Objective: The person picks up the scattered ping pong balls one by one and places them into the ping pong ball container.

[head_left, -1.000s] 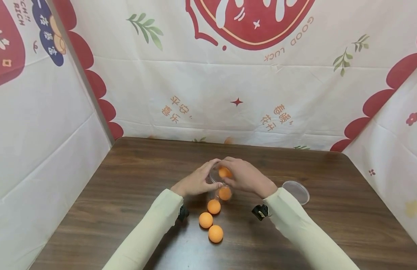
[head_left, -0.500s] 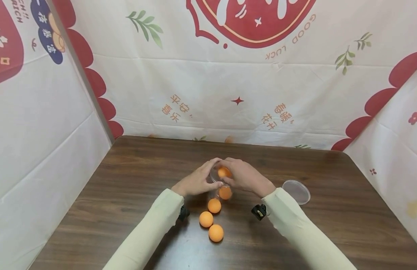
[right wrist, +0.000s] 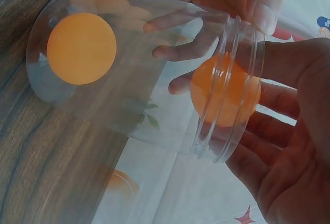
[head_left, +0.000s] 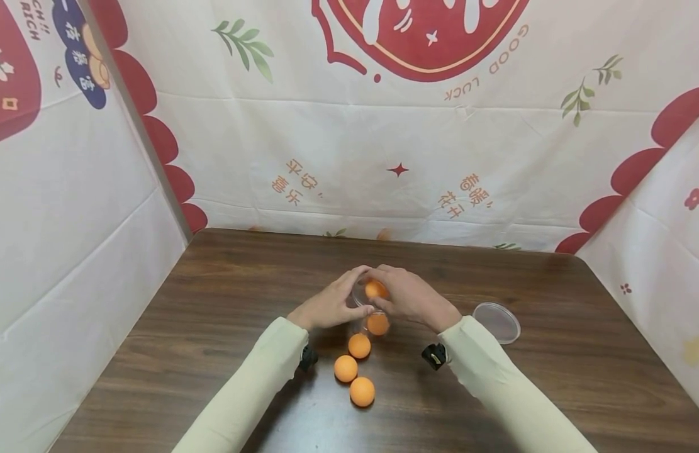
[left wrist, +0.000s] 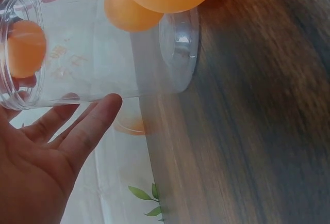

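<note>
A clear plastic jar (right wrist: 170, 105) with a threaded mouth stands upright on the table. My left hand (head_left: 331, 303) steadies it near the neck, thumb on the near side and fingers curved round the far side. With thumb and fingers at the rim, my right hand (head_left: 411, 297) holds an orange ping-pong ball (right wrist: 224, 92) inside the mouth of the jar. At the bottom of the jar lies another ping-pong ball (right wrist: 81, 48). In front of the jar are three loose orange balls: one close to its base (head_left: 359, 345), and two nearer me (head_left: 346, 369) that sit close together.
A clear round lid (head_left: 496, 323) lies flat on the brown wooden table (head_left: 236, 283), beside my right forearm. Printed white cloth (head_left: 349, 138) hangs behind the table and along both sides. Black straps with small devices (head_left: 435, 356) sit on my wrists.
</note>
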